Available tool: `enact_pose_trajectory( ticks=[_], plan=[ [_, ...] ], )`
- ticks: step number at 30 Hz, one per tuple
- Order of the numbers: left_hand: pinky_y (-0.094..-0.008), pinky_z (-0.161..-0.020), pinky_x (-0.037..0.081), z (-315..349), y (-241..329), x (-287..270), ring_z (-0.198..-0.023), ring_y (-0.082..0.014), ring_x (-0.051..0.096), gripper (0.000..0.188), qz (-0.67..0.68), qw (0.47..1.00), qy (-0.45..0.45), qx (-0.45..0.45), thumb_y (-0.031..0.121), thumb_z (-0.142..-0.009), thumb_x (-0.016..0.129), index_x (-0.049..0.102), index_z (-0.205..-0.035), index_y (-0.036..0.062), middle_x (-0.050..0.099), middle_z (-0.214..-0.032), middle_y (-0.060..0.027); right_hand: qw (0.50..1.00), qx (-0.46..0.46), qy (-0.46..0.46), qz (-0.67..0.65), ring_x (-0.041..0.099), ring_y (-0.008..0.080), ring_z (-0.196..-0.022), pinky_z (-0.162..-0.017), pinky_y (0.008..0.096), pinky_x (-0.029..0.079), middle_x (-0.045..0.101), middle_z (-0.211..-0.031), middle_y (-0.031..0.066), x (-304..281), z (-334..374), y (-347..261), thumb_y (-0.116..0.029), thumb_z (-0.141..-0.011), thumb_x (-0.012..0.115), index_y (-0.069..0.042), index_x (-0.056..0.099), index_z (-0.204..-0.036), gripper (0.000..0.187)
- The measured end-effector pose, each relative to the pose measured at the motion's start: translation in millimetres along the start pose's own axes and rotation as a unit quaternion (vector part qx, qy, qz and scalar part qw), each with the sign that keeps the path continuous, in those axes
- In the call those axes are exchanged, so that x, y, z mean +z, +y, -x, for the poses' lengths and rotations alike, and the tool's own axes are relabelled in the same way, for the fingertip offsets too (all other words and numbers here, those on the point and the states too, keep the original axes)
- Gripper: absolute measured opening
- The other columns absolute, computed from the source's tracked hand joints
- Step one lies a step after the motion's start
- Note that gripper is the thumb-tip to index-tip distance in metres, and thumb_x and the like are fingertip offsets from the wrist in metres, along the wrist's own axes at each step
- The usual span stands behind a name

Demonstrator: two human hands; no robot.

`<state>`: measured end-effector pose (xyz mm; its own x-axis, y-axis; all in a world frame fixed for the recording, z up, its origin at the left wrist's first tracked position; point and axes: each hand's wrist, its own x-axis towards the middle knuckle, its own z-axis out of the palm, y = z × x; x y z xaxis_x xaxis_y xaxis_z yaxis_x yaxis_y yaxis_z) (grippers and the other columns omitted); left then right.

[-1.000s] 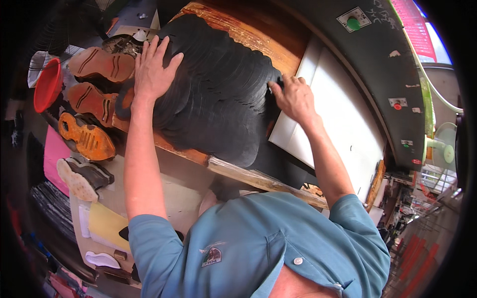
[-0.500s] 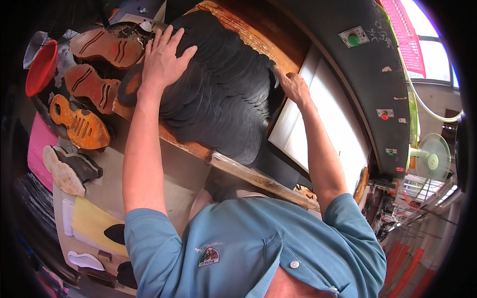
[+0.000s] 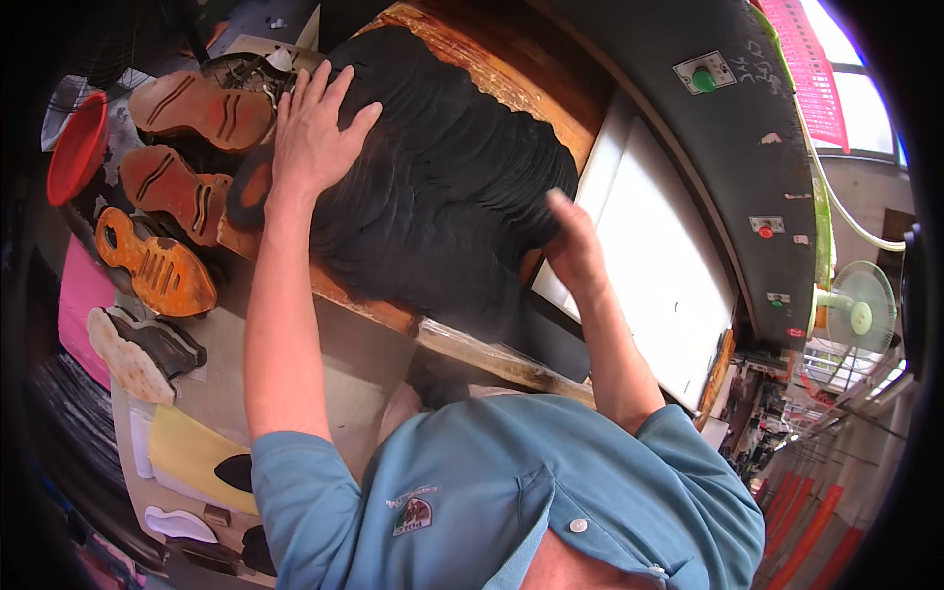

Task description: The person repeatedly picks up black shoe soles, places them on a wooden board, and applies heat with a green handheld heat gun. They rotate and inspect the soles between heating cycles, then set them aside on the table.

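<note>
A wide layered pile of thin black sheets (image 3: 433, 177) with wavy, overlapping edges lies on a worn wooden board (image 3: 369, 295). My left hand (image 3: 320, 133) rests palm down on the left part of the pile, fingers stretched and spread. At the pile's right edge is my right hand (image 3: 575, 246), with its thumb raised. It is smeared by motion and its other fingers are mostly hidden, so any grip on the sheets cannot be made out.
Rusty sole-shaped metal dies (image 3: 202, 110) and an orange slotted die (image 3: 157, 261) lie left of the board, near a red bowl (image 3: 79, 147). A white panel (image 3: 649, 246) and a dark machine beam with a green button (image 3: 703, 79) stand right. A fan (image 3: 858, 315) is beyond.
My right hand has moved toward me along the pile's right edge, its thumb now lifted. The sheets there reach farther right than before. My left hand stays nearly in place.
</note>
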<state>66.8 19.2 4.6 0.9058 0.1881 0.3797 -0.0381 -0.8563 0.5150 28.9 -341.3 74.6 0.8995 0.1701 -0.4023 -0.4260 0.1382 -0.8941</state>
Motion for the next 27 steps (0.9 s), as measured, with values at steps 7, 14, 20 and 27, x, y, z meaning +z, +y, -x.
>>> enact_pose_trajectory(
  ticks=[7, 14, 20, 27],
  plan=[
    [-0.0531, -0.13, 0.022, 1.7, 2.1, 1.5, -0.158, -0.039, 0.033, 0.067, 0.012, 1.0, 0.007, 0.001, 0.055, -0.104, 0.058, 0.055, -0.155, 0.0112, 0.042, -0.167, -0.0189, 0.995, 0.053, -0.029, -0.08, 0.053, 0.0275, -0.139, -0.12, 0.0462, 0.04, 0.058, -0.148, 0.0153, 45.0, -3.1, 24.5, -0.039, -0.097, 0.078, -0.002, 0.047, -0.155, 0.075],
    [-0.0564, -0.127, 0.025, -3.9, -3.4, 0.7, -0.153, -0.0436, 0.038, 0.053, 0.075, 0.997, 0.008, -0.002, 0.044, -0.11, 0.051, 0.059, -0.151, 0.0113, 0.048, -0.162, -0.0194, 0.989, -0.052, -0.11, -0.08, 0.049, 0.0271, -0.142, -0.123, 0.0407, 0.035, 0.052, -0.155, 0.0139, 96.2, -52.2, 22.7, -0.037, -0.09, 0.084, 0.0, 0.04, -0.159, 0.09],
    [-0.0529, -0.125, 0.032, 1.7, 15.7, -5.8, -0.146, -0.046, 0.046, 0.048, 0.167, 0.985, 0.03, -0.018, 0.032, -0.113, 0.046, 0.06, -0.147, 0.0012, 0.053, -0.156, -0.0235, 0.993, -0.039, -0.096, -0.059, 0.059, 0.0252, -0.131, -0.115, 0.0402, 0.046, 0.062, -0.144, 0.0111, 112.9, -65.1, 14.3, -0.019, -0.085, 0.088, -0.001, 0.051, -0.151, 0.078],
    [-0.043, -0.127, 0.03, 52.2, 62.9, -30.3, -0.152, -0.0345, 0.042, 0.051, 0.322, 0.937, -0.021, -0.136, 0.026, -0.113, 0.044, 0.051, -0.153, -0.0054, 0.046, -0.163, -0.0222, 0.995, -0.013, -0.086, -0.052, 0.062, 0.0225, -0.126, -0.111, 0.0379, 0.05, 0.063, -0.142, 0.0134, 78.5, -28.4, -0.9, -0.019, -0.086, 0.087, 0.004, 0.047, -0.154, 0.082]
  ],
)
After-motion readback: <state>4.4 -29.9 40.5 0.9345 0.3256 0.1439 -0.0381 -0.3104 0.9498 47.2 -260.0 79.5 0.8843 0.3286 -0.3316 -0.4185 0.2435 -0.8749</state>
